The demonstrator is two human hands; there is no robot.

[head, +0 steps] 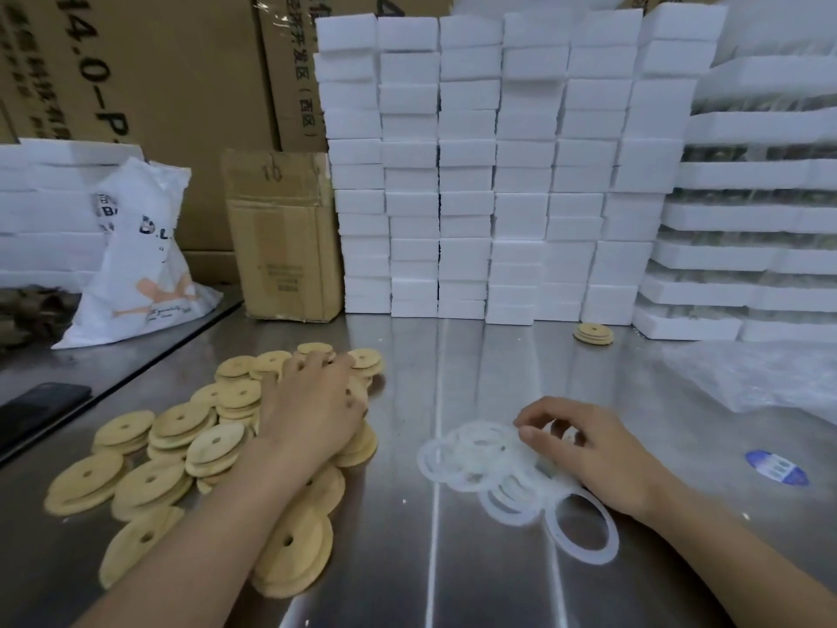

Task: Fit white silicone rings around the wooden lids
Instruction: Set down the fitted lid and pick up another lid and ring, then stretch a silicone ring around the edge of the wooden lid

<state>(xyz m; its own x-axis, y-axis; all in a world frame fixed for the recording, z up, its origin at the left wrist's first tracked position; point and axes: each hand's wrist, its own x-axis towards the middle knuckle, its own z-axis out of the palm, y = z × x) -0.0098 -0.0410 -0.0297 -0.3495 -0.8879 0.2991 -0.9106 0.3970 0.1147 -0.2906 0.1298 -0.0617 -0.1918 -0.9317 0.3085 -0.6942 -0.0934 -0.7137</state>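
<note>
A loose heap of round wooden lids (181, 451), each with a centre hole, covers the left of the steel table. My left hand (312, 401) lies palm-down on the far side of that heap, fingers curled over lids; whether it grips one is hidden. A pile of white silicone rings (489, 464) lies at centre right. My right hand (584, 451) rests on the pile's right side, thumb and fingers pinching at a ring. A small stack of lids (594, 333) stands alone at the back right.
Stacks of white foam blocks (498, 174) wall the back. A small cardboard box (281, 237) and a white bag (140, 260) stand back left. A black phone (36, 410) lies at the left edge, clear plastic film (770, 373) at the right, a blue sticker (776, 467) nearby.
</note>
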